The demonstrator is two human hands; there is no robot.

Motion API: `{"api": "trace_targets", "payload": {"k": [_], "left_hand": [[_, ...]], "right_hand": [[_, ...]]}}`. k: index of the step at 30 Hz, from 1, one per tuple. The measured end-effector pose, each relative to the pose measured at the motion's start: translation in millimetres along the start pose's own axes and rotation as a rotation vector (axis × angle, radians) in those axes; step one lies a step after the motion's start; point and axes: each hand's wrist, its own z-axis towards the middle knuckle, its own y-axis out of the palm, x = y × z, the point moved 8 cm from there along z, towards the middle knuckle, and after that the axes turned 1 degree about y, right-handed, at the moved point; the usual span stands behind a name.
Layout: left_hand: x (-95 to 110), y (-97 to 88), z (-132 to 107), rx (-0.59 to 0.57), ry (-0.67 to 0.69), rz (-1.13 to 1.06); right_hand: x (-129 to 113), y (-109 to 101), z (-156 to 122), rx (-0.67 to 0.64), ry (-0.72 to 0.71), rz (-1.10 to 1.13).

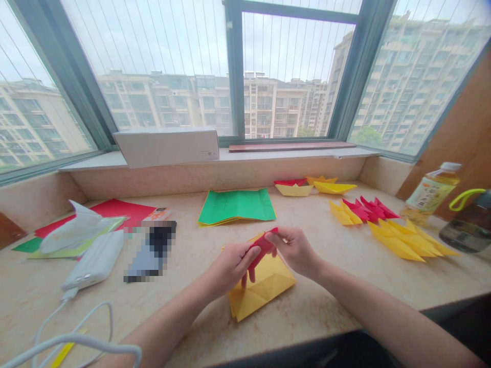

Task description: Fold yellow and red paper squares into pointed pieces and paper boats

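Observation:
Both hands hold a small folded red paper piece (261,250) above the counter. My left hand (230,267) pinches its lower end, fingers closed round it. My right hand (294,249) pinches its upper end between thumb and fingers. Beneath them lies a folded yellow paper sheet (258,292) on the marble counter (330,306). A green creased sheet (237,205) lies just beyond the hands.
Folded red and yellow paper pieces (387,227) lie in rows at the right, paper boats (307,187) at the back. An oil bottle (431,193) stands far right. At the left lie a white power bank (95,260) with cable, a tissue pack, red paper. A white box (166,146) rests on the sill.

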Motion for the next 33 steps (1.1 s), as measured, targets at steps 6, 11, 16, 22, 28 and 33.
{"api": "trace_targets", "payload": {"k": [6, 11, 16, 22, 28, 33], "left_hand": [[7, -11.7, -1, 0.112, 0.035, 0.047], [3, -10.6, 0, 0.127, 0.003, -0.019], [2, -9.7, 1, 0.091, 0.010, 0.075], [2, -8.6, -1, 0.039, 0.022, 0.042], [0, -3.5, -1, -0.022, 0.048, 0.131], [5, -4.1, -1, -0.023, 0.107, 0.258]], "right_hand": [[2, 17, -3, -0.157, 0.050, 0.047], [8, 19, -7, -0.178, 0.069, -0.011], [7, 20, -7, -0.218, 0.037, -0.057], [-1, 11, -5, -0.122, -0.051, -0.131], [5, 14, -4, -0.135, -0.058, -0.028], [5, 10, -4, -0.120, -0.061, -0.122]]}}
